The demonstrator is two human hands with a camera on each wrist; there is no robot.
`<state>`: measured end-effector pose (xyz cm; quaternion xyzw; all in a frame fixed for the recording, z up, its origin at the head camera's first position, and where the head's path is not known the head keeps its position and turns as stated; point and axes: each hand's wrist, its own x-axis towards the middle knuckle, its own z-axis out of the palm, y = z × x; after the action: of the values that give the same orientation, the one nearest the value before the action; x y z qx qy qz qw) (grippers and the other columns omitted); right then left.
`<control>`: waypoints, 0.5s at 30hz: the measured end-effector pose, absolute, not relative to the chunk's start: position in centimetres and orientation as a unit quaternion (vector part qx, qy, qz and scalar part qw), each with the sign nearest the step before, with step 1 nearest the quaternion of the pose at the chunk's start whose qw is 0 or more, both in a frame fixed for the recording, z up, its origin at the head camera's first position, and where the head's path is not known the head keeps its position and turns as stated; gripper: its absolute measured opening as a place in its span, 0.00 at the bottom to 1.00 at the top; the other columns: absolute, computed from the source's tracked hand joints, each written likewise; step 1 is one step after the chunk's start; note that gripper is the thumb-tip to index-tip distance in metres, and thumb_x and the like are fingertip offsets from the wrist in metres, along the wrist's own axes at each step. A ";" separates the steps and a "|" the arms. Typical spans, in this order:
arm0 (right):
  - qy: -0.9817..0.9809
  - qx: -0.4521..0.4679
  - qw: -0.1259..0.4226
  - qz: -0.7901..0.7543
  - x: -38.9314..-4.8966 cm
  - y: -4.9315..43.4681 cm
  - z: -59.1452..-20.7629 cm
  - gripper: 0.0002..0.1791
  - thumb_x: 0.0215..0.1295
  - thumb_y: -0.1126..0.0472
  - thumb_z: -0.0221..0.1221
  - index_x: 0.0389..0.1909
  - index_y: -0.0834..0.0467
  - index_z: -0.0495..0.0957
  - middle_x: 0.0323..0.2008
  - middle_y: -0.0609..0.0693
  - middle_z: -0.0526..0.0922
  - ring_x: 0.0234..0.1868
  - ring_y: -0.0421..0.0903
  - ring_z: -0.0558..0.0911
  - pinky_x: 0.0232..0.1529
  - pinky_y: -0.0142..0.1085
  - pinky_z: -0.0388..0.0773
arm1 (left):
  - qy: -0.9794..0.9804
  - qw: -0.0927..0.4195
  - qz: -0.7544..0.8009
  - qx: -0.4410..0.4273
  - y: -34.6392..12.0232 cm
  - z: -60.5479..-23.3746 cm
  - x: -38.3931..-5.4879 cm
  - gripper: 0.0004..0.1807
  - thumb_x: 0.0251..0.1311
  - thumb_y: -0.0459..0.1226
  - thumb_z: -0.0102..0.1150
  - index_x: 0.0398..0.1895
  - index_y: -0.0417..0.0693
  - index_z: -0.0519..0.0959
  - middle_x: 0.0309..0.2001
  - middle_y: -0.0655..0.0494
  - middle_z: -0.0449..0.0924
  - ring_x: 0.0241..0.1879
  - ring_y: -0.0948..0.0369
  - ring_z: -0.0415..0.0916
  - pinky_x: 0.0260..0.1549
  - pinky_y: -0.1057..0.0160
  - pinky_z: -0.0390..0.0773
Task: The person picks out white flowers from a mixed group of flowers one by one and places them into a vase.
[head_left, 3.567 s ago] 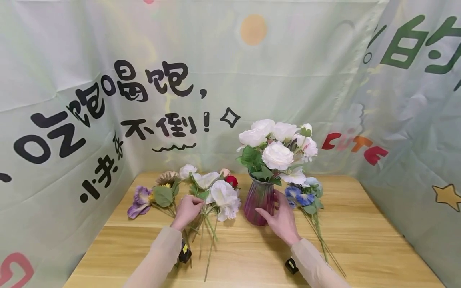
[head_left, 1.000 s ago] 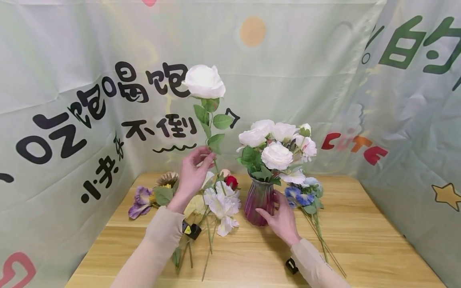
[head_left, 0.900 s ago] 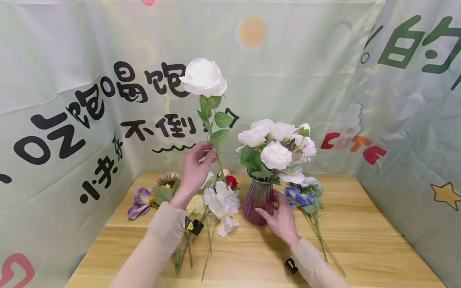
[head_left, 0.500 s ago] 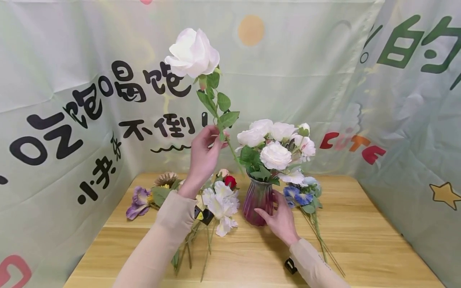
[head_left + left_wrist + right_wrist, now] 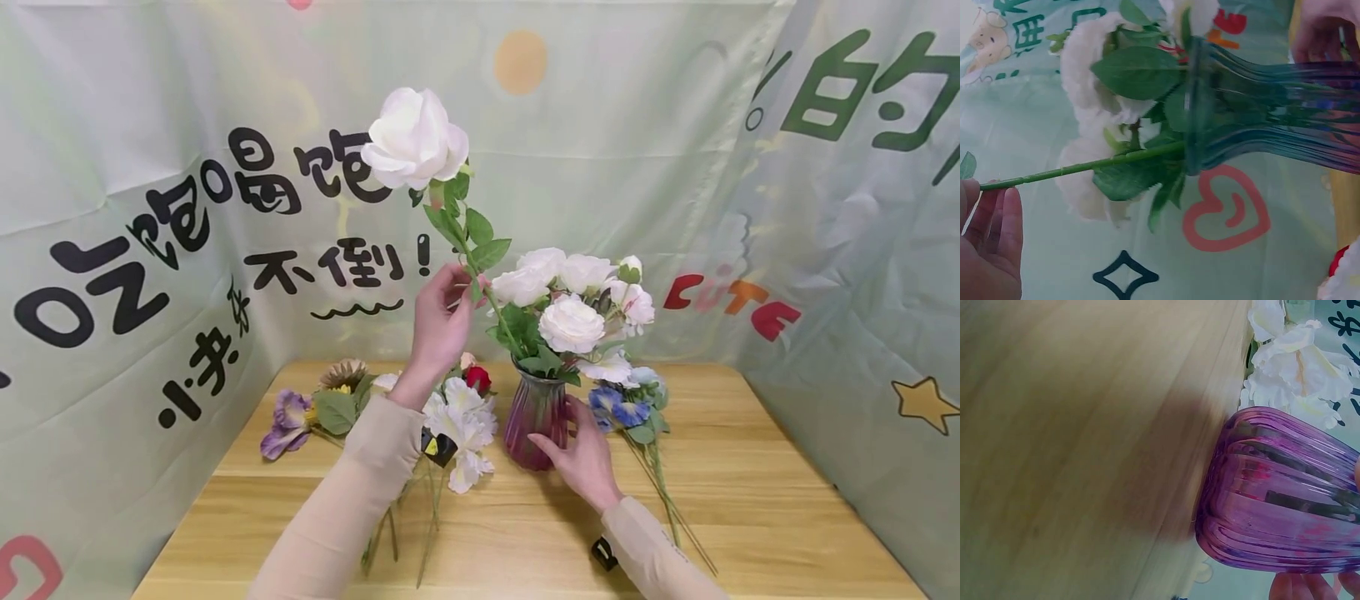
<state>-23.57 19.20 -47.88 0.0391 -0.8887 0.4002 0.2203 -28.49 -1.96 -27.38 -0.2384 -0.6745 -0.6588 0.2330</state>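
My left hand (image 5: 441,329) pinches the leafy green stem of a white rose (image 5: 417,140); the bloom leans up and to the left. In the left wrist view the bare stem (image 5: 1085,167) runs to the rim of a ribbed glass vase (image 5: 534,421); how deep its tip reaches I cannot tell. Several white and pale pink flowers (image 5: 573,323) fill the vase, which stands upright on the table. Thumb and fingers of my right hand (image 5: 583,462) hold the vase's lower right side. The right wrist view shows its purple base (image 5: 1272,494) with stems inside.
White irises (image 5: 461,425), a red rose (image 5: 477,379), a purple flower (image 5: 287,423) and a brown-yellow bloom (image 5: 343,375) lie left of the vase. Blue flowers (image 5: 622,408) lie to its right. Printed cloth (image 5: 637,108) hangs behind the wooden table (image 5: 750,492).
My left hand has picked up the white rose, lifted it and carried it right; its stem now tilts down to the vase mouth. My right hand has stayed on the vase.
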 end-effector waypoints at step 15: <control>-0.887 0.041 0.219 0.404 -23.7 19.2 -47.9 0.49 0.53 0.50 0.76 0.71 0.65 0.63 0.60 0.66 0.77 0.55 0.62 0.83 0.53 0.55 0.83 | -0.746 0.203 -0.582 -0.252 -0.9 -29.9 -28.9 0.08 0.69 0.28 0.51 0.46 0.40 0.78 0.42 0.43 0.83 0.48 0.48 0.86 0.45 0.55 0.87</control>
<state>-23.68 19.22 -47.93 0.0408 -0.8873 0.4036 0.2194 -28.93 -0.93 -29.87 -0.2522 -0.7461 -0.5819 0.2025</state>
